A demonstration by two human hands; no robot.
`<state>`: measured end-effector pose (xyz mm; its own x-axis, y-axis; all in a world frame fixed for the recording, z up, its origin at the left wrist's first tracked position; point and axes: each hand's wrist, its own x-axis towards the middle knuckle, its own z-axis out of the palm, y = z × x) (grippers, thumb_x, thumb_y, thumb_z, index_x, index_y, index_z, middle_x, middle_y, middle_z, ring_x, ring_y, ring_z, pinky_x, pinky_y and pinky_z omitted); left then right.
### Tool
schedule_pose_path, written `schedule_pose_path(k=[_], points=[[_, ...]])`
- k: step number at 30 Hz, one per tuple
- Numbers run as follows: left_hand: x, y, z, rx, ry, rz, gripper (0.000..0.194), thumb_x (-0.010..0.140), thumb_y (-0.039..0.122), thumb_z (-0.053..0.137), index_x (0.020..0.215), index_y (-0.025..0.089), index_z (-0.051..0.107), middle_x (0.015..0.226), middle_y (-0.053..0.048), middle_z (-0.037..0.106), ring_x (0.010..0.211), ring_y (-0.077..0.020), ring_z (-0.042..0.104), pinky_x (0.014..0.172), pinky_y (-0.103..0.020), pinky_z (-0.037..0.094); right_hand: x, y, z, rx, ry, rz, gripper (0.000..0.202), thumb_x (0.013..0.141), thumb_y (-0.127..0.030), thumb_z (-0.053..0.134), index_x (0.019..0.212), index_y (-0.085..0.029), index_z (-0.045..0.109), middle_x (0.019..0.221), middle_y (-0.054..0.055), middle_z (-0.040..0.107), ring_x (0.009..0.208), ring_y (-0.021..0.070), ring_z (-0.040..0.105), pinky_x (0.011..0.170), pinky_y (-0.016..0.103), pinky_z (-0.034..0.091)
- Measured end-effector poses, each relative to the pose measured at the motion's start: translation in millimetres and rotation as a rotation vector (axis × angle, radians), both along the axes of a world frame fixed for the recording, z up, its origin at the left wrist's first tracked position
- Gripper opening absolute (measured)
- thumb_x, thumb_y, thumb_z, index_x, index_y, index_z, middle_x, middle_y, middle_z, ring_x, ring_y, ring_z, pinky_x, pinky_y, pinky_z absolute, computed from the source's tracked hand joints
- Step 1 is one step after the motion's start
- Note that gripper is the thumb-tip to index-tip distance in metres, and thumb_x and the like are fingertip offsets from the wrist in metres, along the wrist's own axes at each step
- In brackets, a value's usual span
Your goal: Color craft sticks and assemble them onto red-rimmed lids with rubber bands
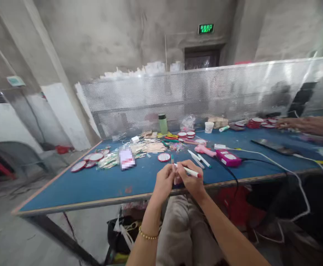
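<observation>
At the front edge of the blue table (100, 188), both hands are close together. My right hand (190, 179) is closed around a white marker (191, 171) with a red end, its other end pointing left. My left hand (165, 181) pinches a small, slim item with a green top (172, 159); its lower part is blurred between the fingers. Just beyond the hands lies a round white disc with a red rim (164, 157). More white markers (203, 160) rest to the right of it.
Thin sticks (153, 147), packets and red-rimmed discs (95, 157) lie left. A green bottle (163, 124) and white cup (208, 127) stand behind. A pink glue gun (204, 150), magenta box (228, 158), cables and phone (275, 146) lie right. Another person's hand (297, 123) reaches in.
</observation>
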<state>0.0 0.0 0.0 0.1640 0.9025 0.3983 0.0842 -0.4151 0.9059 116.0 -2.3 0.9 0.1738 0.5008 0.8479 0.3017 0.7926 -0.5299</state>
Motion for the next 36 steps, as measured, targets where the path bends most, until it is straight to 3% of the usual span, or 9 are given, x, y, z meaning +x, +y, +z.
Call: schedule_pose_path(k=[5,10,23,36], points=[[0.0,-4.8,3.7,-0.024,-0.050,-0.040,0.029,0.082,0.044,0.057,0.073,0.017,0.054,0.063,0.003,0.051,0.058,-0.0116,0.045,0.057,-0.023,0.038,-1.5,1.8,-5.7,-0.093,0.077,0.055,0.021,0.090,-0.027,0.055,0.071,-0.020,0.059,0.056,-0.003,0.060,0.043,0.0097,0.054,0.045,0.021,0.048],[2.2,-7.2,7.0,-0.031,-0.112,-0.092,0.034,0.083,0.049,0.056,0.071,0.017,0.051,0.061,0.004,0.049,0.055,-0.0105,0.044,0.055,-0.023,0.037,-0.4,2.9,-6.8,-0.063,0.080,0.051,0.018,0.089,-0.026,0.056,0.072,-0.020,0.060,0.057,-0.003,0.061,0.042,0.0096,0.055,0.043,0.021,0.048],[0.3,-3.2,1.6,0.002,-0.034,-0.022,0.030,0.084,0.042,0.055,0.068,0.018,0.049,0.059,0.004,0.048,0.057,-0.0111,0.043,0.056,-0.024,0.034,-0.4,6.9,-13.2,-0.104,0.074,0.165,0.014,0.089,-0.025,0.056,0.078,-0.019,0.062,0.058,-0.004,0.061,0.039,0.0087,0.053,0.042,0.021,0.048],[-0.1,-3.0,0.4,0.014,-0.028,-0.015,0.027,0.084,0.039,0.056,0.069,0.018,0.050,0.061,0.004,0.049,0.058,-0.0113,0.043,0.056,-0.023,0.035,-0.1,6.0,-10.1,-0.107,0.033,0.105,0.016,0.088,-0.027,0.056,0.075,-0.020,0.063,0.058,-0.003,0.062,0.044,0.0099,0.055,0.045,0.022,0.048]])
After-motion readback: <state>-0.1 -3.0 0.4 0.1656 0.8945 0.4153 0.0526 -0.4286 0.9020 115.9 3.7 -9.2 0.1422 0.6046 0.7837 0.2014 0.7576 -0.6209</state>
